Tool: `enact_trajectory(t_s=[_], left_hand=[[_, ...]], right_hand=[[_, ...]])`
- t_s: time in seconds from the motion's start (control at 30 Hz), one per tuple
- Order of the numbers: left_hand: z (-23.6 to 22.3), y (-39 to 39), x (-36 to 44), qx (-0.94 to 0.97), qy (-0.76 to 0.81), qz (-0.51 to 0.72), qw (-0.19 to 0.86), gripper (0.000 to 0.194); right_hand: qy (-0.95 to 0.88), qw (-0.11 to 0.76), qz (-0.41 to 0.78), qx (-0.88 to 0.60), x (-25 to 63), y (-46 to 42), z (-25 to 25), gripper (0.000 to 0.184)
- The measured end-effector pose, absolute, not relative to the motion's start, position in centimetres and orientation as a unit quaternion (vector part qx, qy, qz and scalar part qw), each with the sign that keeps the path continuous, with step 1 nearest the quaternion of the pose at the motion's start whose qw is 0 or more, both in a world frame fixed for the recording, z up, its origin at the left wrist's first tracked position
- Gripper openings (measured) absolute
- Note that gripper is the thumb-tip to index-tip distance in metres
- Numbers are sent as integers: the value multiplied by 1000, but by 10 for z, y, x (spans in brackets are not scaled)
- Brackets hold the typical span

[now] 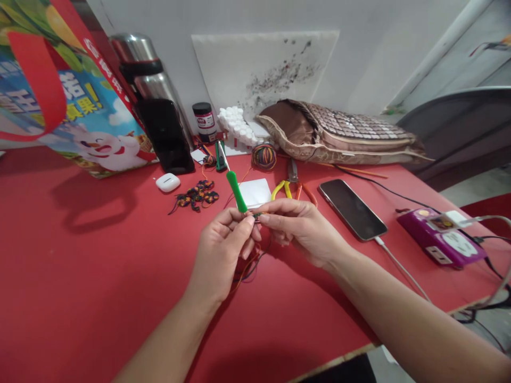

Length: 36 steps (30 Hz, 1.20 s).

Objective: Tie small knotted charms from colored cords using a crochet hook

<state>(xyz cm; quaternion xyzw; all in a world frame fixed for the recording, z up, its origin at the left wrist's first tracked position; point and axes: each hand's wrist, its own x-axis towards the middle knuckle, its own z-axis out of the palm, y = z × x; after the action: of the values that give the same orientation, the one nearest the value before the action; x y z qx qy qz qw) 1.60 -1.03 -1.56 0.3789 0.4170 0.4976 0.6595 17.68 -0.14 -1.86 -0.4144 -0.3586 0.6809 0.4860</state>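
Thin multicoloured cord (257, 216): likely light, limp; best pinched just beside green-handled metal hook (237, 191); gripped by left hand (219, 250) and right hand (309, 231), fingertips closed.

One green-handled tool (237, 191), two phones (353, 209) (165, 135)

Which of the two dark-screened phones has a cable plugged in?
The phone lying flat, white cable at its near end; the black phone against the steel bottle shows none.
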Motion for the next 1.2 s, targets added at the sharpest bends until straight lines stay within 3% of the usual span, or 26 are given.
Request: enact_trajectory(t_s=[0.5,1.2], left_hand=[[-15,-10,16,371,424,500,658,21],[-15,-8,16,366,436,503,651,24]], right_hand=[[-340,482,694,-413,175,-3,-15,27],[-309,457,741,-383,178,-3,-15,21]])
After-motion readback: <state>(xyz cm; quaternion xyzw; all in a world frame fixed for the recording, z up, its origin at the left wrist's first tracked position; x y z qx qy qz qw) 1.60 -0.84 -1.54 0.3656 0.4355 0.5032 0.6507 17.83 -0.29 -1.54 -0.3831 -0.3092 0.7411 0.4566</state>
